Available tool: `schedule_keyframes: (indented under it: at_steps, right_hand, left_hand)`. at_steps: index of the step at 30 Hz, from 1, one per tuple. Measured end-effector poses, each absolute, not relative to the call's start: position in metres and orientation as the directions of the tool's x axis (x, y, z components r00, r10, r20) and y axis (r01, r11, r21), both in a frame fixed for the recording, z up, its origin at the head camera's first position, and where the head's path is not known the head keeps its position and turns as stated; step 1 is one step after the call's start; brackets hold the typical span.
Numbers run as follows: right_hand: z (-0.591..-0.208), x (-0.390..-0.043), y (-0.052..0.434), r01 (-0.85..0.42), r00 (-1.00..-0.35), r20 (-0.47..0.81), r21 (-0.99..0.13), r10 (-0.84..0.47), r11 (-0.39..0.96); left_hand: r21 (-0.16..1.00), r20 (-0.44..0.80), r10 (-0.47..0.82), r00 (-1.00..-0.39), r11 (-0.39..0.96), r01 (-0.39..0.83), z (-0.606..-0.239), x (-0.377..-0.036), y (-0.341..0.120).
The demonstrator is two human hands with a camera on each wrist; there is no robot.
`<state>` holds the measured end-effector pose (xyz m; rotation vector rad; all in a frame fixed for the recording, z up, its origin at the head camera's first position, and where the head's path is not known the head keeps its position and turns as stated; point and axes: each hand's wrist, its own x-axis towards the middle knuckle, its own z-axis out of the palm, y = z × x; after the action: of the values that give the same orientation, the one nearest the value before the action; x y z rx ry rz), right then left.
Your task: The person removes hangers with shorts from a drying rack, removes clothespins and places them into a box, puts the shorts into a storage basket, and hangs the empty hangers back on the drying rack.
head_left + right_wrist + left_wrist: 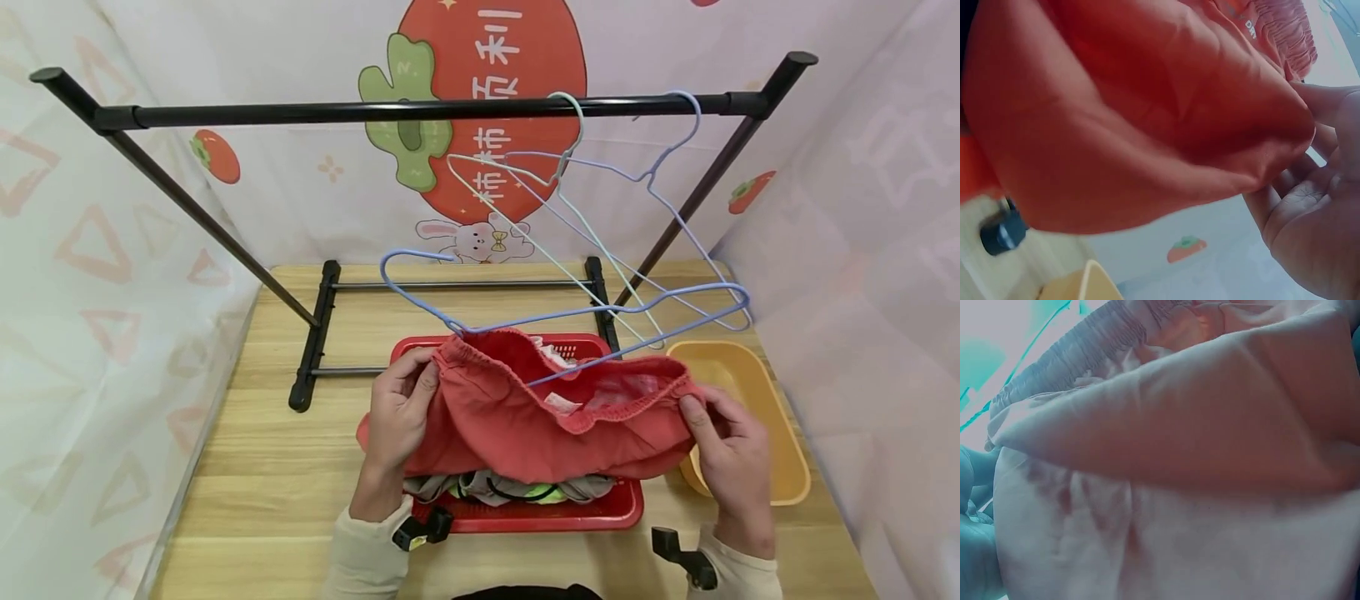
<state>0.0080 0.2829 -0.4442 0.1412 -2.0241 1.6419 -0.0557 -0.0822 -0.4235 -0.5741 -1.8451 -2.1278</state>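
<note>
Red shorts [540, 442] with a gathered elastic waistband are stretched sideways between both hands. My left hand [397, 412] pinches the waistband's left end, thumb on the near side. At the opposite end my right hand [735, 454] pinches it the same way. A blue hanger [555, 316] lies partly inside the waist opening; its hook sticks out at the upper left and its other end pokes out at the upper right. In the left wrist view the shorts [1197, 419] fill most of the picture. The right wrist view shows the fabric [1147, 125] hanging beside the fingers.
Beneath the shorts stands a red basket [525, 523] holding several garments [498, 486]. A yellow bin [783, 433] is at the right. Behind, a black rack [300, 114] carries a pale green hanger [577, 117] and another blue hanger [693, 117].
</note>
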Motion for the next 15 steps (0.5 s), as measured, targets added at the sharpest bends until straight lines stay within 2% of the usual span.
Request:
schedule_keyframes:
  at_steps: [7, 15]
  right_hand:
    - [-0.445, 0.003, 0.269, -0.324, -0.937, 0.349, -0.866, -0.004, 0.38]
    - [-0.444, 0.001, 0.264, -0.245, -0.961, 0.276, -0.851, 0.0, 0.464]
  left_hand:
    - [0.904, 0.42, 0.072, -0.905, -0.123, 0.41, -0.427, -0.054, -0.083]
    - [0.921, 0.39, 0.137, -0.911, -0.052, 0.387, -0.434, -0.052, -0.093]
